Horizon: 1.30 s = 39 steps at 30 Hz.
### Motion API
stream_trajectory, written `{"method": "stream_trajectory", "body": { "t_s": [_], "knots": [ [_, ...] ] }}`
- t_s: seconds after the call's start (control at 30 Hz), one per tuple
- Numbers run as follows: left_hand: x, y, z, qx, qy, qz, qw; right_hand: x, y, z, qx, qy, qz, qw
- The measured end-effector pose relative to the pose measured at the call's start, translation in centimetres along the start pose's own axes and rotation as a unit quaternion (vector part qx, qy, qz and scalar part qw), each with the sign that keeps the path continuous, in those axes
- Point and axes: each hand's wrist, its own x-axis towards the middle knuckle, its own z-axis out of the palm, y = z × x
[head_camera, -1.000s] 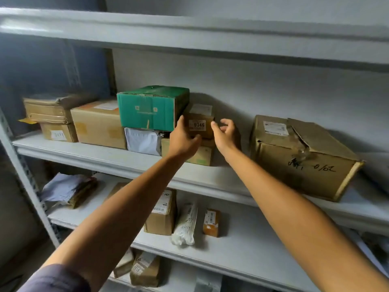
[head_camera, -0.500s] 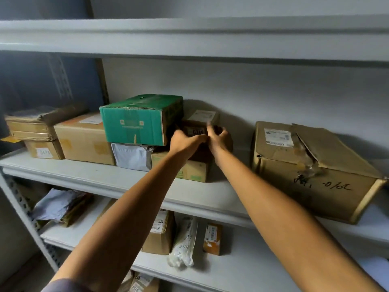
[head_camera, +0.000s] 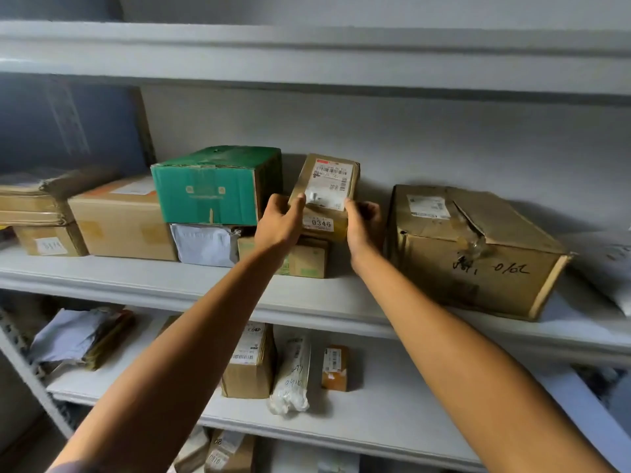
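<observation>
A small brown cardboard parcel (head_camera: 327, 186) with a white shipping label and a tag reading 0346 sits tilted up on top of a flat box with green print (head_camera: 307, 259) on the middle shelf (head_camera: 164, 285). My left hand (head_camera: 278, 221) grips its left side, thumb on the front edge. My right hand (head_camera: 363, 221) grips its right side. The parcel's front end is lifted toward me, so its labelled top face shows.
A green box (head_camera: 211, 186) stands directly left of the parcel, over a grey mailer bag (head_camera: 205, 244). A large battered carton (head_camera: 474, 247) lies to the right. More brown boxes (head_camera: 123, 220) fill the left. Small parcels (head_camera: 251, 363) lie on the lower shelf.
Both hands closed round the small parcel and tipped it up toward me, so its labelled top now faces the camera. The view moved closer to the shelf.
</observation>
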Motion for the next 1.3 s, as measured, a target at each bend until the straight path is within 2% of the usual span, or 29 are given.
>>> {"method": "stream_trajectory", "body": {
  "t_s": [0.23, 0.5, 0.57, 0.63, 0.7, 0.73, 0.8, 0.87, 0.93, 1.0, 1.1, 1.13, 1.2, 1.23, 1.3],
  "knots": [
    [-3.3, -0.7, -5.5, -0.113, -0.128, -0.082, 0.982, -2.7, -0.3, -3.5, 0.027, -0.134, -0.028, 0.990],
    [-7.6, -4.9, -9.6, -0.146, -0.237, -0.107, 0.955, -7.5, 1.0, -8.0, 0.040, -0.281, 0.092, 0.954],
    [-8.2, -6.4, -10.8, -0.156, -0.283, -0.107, 0.940, -8.8, 1.6, -9.5, 0.009, -0.328, 0.088, 0.941],
    [-9.2, -7.8, -12.0, -0.115, -0.325, -0.085, 0.935, -9.7, 1.9, -11.0, -0.114, -0.395, 0.025, 0.911],
    [-10.8, -8.6, -12.5, -0.040, -0.353, -0.037, 0.934, -10.9, 2.4, -11.7, -0.256, -0.423, -0.072, 0.866],
    [-11.8, -8.9, -12.4, 0.009, -0.344, 0.009, 0.939, -11.7, 2.8, -11.8, -0.290, -0.414, -0.119, 0.855],
    [-13.6, -9.6, -11.9, 0.122, -0.265, 0.167, 0.942, -13.3, 3.9, -12.0, -0.321, -0.371, -0.230, 0.840],
    [-15.4, -10.6, -11.4, 0.231, -0.177, 0.325, 0.900, -14.6, 4.8, -12.3, -0.348, -0.323, -0.350, 0.808],
    [-16.8, -11.7, -11.2, 0.281, -0.105, 0.429, 0.852, -15.7, 5.0, -12.6, -0.341, -0.300, -0.439, 0.775],
    [-17.8, -12.7, -11.1, 0.281, -0.049, 0.489, 0.824, -16.4, 5.2, -12.8, -0.316, -0.295, -0.495, 0.754],
    [-19.0, -13.7, -11.1, 0.266, -0.033, 0.511, 0.817, -17.2, 5.2, -13.0, -0.321, -0.294, -0.531, 0.727],
    [-19.4, -13.8, -11.2, 0.261, -0.039, 0.503, 0.823, -17.4, 5.4, -12.9, -0.326, -0.300, -0.527, 0.725],
    [-20.0, -13.1, -11.7, 0.245, -0.074, 0.461, 0.849, -17.4, 5.5, -13.1, -0.312, -0.328, -0.457, 0.766],
    [-20.1, -12.6, -12.1, 0.232, -0.101, 0.431, 0.866, -17.4, 5.2, -13.3, -0.295, -0.347, -0.377, 0.806],
    [-19.9, -11.3, -12.8, 0.177, -0.177, 0.345, 0.904, -17.4, 4.1, -14.1, -0.290, -0.402, -0.218, 0.841]
  ]
}}
